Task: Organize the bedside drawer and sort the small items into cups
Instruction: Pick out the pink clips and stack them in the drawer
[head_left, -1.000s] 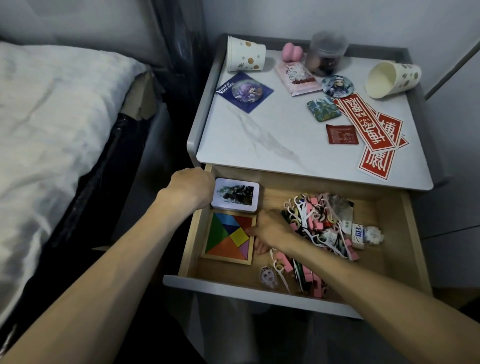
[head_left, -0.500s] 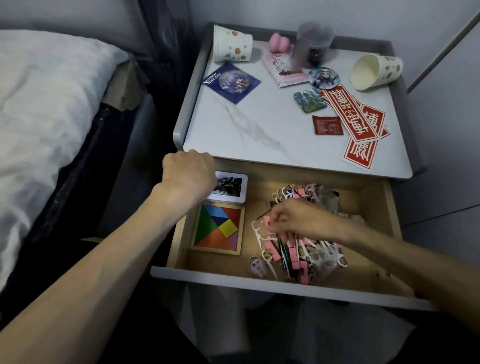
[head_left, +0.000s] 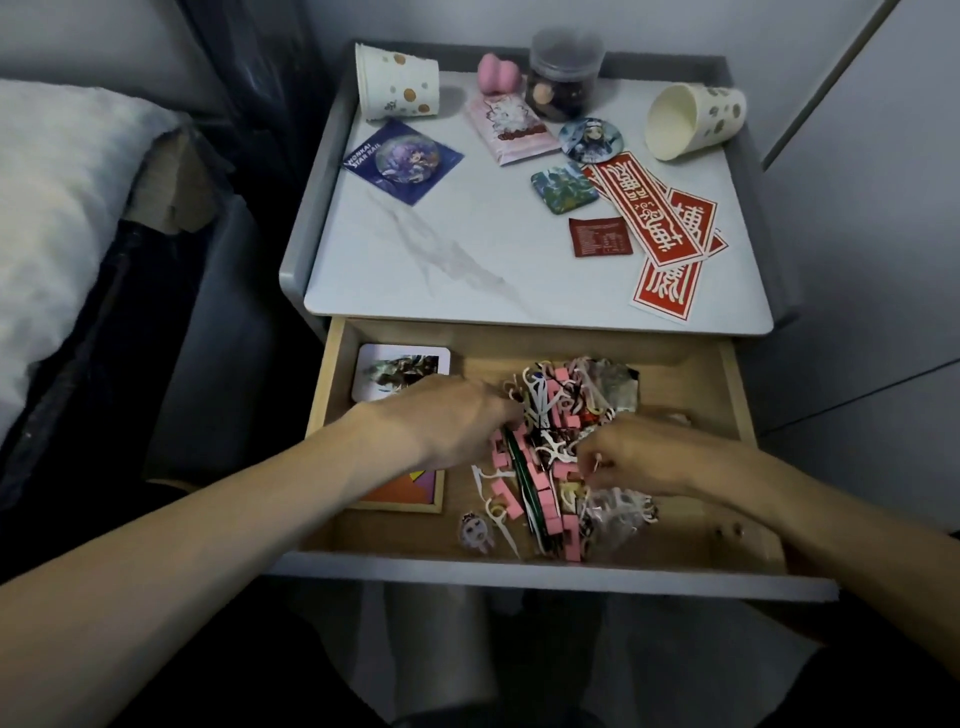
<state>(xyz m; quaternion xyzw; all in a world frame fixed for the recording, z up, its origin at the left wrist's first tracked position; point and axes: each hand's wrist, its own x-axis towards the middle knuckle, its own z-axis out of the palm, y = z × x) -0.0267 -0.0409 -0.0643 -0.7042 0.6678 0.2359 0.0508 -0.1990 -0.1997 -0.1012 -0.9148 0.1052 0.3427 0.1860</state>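
We record: far-left cup (head_left: 397, 83) white, orange-brown dots; far-right cup (head_left: 711, 117) cream, grey-brown spots; stickers (head_left: 660, 218) red, white characters; drawer (head_left: 727, 374) pale wood. We see pink clips (head_left: 572, 535), white picks (head_left: 540, 400) in near pile; tangram (head_left: 395, 488) orange, purple.

Reaching forward on bare forearms, close together: left grip (head_left: 457, 415) palm down, fingertips out of sight; right grip (head_left: 631, 457) curled, pinching a small stick (head_left: 597, 461).

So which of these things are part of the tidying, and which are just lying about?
Part of the job: drawer, heap of small items, left cup, tipped cup, left hand, right hand pinching a small stick.
Just lying about: jar, round badge, red stickers, pink heart, bed.
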